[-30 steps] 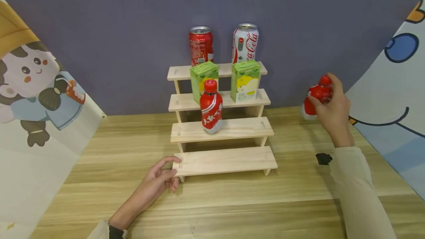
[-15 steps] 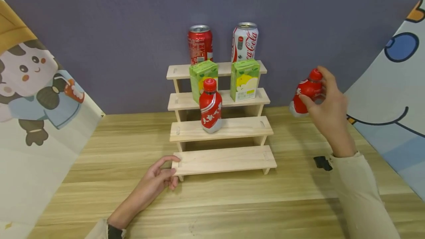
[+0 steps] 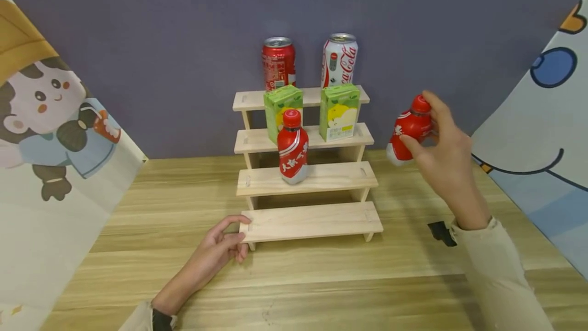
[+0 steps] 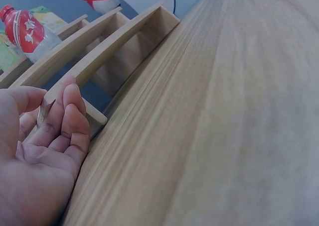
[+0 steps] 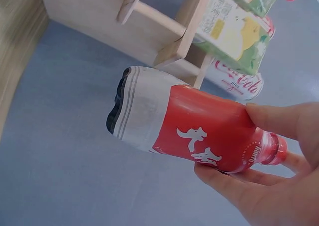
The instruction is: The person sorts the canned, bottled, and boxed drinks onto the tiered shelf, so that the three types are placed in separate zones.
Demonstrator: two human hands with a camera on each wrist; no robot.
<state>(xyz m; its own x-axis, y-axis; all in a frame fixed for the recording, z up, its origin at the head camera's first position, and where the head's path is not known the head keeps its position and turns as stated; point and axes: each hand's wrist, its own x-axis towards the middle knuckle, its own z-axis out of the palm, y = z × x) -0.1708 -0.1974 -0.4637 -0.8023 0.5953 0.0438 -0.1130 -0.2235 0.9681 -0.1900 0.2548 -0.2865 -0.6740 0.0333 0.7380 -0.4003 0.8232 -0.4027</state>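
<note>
A small red-and-white drink bottle [image 3: 409, 134] with a red cap is held in my right hand [image 3: 445, 160], off the table and right of a stepped wooden rack [image 3: 312, 222]. In the right wrist view thumb and fingers grip the bottle's [image 5: 204, 129] upper body, its base tilted toward the rack. My left hand [image 3: 213, 246] pinches the left end of the rack's lowest step; in the left wrist view the thumb and curled fingers [image 4: 75, 119] lie about that end. A like bottle [image 3: 293, 149] stands on the second step from the bottom.
Two green juice cartons [image 3: 340, 114] stand on the third step. On the top step are a red can [image 3: 278, 63] and a white Coca-Cola can [image 3: 339, 63]. A black scrap [image 3: 442, 233] lies on the wooden table [image 3: 321, 285] near the right sleeve. Grey wall and printed side panels surround it.
My right hand has carried the bottle leftward, closer to the rack, and the bottle has tilted more. The left hand stays on the lowest step.
</note>
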